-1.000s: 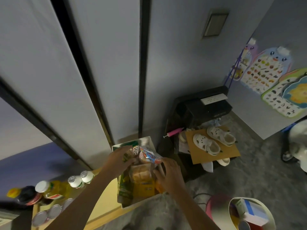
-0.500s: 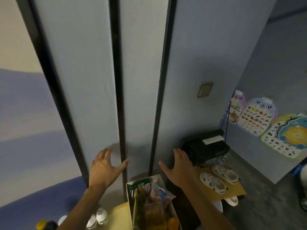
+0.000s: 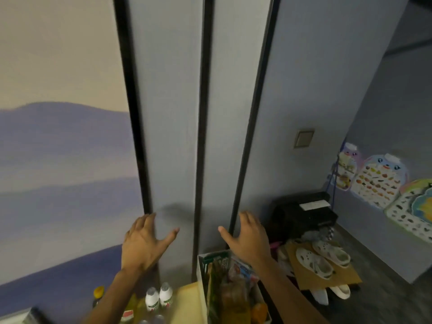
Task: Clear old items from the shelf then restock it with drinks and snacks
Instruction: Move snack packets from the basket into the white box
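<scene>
Tall grey cabinet doors [image 3: 168, 136] fill your view from ten to one o'clock, shut, so the shelf is hidden behind them. At six o'clock the white box of snacks [image 3: 231, 291] waits beside the small bottles [image 3: 159, 298] at seven, within easy reach for restocking. Your left hand [image 3: 142, 242] and right hand [image 3: 247, 237] are both spread and empty against the panels, probably to open them.

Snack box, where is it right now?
In the head view the snack box sits bottom centre on the yellow tabletop, right of two small white bottles and just below the right hand.
</scene>
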